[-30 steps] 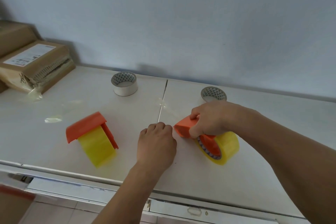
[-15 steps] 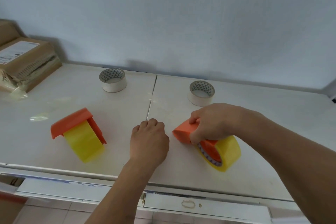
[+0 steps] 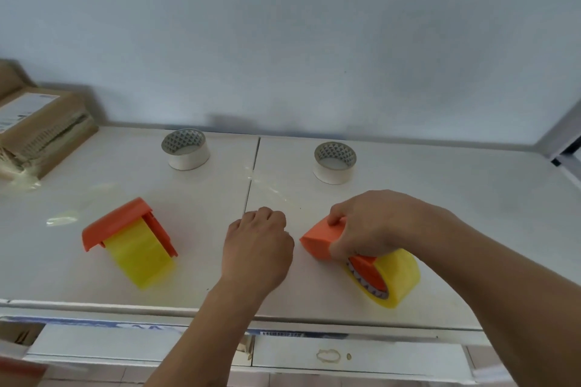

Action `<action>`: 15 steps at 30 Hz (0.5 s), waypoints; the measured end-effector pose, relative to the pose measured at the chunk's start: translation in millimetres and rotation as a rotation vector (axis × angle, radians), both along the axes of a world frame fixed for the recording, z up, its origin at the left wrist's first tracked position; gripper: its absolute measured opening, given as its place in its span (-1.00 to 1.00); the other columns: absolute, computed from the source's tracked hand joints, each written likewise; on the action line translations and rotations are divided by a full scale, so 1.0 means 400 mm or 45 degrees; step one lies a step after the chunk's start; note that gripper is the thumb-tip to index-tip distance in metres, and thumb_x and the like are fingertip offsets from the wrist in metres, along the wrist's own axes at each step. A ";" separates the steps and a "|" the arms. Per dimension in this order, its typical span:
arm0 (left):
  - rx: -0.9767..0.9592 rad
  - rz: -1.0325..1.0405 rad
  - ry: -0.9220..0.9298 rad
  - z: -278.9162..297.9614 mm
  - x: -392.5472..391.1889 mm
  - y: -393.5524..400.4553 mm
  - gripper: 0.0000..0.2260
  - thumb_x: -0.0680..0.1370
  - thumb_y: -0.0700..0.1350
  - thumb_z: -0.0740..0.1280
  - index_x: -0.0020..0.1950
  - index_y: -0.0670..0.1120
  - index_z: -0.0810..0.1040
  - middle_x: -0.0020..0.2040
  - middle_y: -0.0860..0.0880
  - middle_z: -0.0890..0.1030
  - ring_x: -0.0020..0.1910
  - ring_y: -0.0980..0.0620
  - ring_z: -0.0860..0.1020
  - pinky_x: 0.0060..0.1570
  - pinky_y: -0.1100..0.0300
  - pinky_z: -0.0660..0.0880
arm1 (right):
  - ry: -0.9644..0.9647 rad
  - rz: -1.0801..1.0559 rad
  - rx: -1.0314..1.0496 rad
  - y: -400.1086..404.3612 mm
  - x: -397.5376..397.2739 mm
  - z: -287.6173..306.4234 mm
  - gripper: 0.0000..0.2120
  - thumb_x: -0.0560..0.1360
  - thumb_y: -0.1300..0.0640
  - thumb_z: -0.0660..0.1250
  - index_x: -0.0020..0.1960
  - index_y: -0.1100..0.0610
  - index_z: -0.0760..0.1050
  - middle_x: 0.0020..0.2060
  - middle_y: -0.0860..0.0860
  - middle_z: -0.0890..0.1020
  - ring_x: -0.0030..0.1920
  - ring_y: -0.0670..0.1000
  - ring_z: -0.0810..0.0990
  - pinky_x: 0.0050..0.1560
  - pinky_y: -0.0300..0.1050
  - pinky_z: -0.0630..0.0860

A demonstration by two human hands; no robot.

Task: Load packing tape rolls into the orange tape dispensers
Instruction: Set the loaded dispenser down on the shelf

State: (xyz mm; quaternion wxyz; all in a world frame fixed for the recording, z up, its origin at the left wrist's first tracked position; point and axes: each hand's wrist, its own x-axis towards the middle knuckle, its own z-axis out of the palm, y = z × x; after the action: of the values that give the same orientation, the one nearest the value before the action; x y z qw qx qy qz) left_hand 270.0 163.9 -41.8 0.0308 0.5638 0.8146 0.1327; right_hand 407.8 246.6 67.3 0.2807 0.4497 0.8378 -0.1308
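Right hand clamped over orange dispenser holding yellow tape roll, near table's front edge, right half; left hand curled in a loose fist just left of it, knuckles up, on the tabletop; second loaded dispenser front left; two white rolls along back edge; cardboard box back-left corner.

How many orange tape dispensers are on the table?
2. One dispenser sits alone left of the left hand; the other dispenser is under the right hand. None seems hidden.

soft, even daylight, faint glare on the white table, slight motion blur, edges bowed by wide-angle distortion.
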 end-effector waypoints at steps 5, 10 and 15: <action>-0.013 -0.032 -0.019 0.027 0.009 0.019 -0.74 0.58 -0.04 0.15 0.21 0.00 0.52 0.19 0.04 0.56 0.15 0.00 0.49 0.11 0.12 0.39 | 0.011 0.003 0.017 -0.005 0.004 0.001 -0.41 0.40 -0.29 0.29 0.40 -0.18 0.36 0.22 -0.02 0.55 0.00 0.05 0.45 -0.09 -0.06 0.41; -0.005 -0.039 -0.019 0.056 0.017 0.038 -0.73 0.58 -0.02 0.15 0.20 0.00 0.52 0.18 0.04 0.57 0.13 -0.01 0.51 0.07 0.09 0.42 | 0.009 0.012 0.032 -0.008 0.014 -0.008 -0.41 0.43 -0.32 0.24 0.41 -0.15 0.34 0.22 -0.02 0.56 0.01 0.05 0.46 -0.07 -0.04 0.39; 0.036 -0.014 -0.111 0.113 0.014 0.043 -0.71 0.60 0.01 0.16 0.27 0.03 0.50 0.27 0.06 0.55 0.17 -0.01 0.52 0.11 0.09 0.41 | 0.082 -0.034 -0.027 -0.008 0.032 -0.013 -0.30 0.44 -0.45 0.13 0.50 -0.19 0.22 0.36 0.00 0.49 0.29 0.11 0.48 0.13 0.02 0.40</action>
State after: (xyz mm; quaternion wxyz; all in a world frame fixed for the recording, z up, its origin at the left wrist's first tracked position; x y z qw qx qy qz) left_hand 275.7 181.1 3.3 0.0591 0.5624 0.8074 0.1684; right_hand 420.4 243.2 62.3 0.2565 0.4533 0.8389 -0.1578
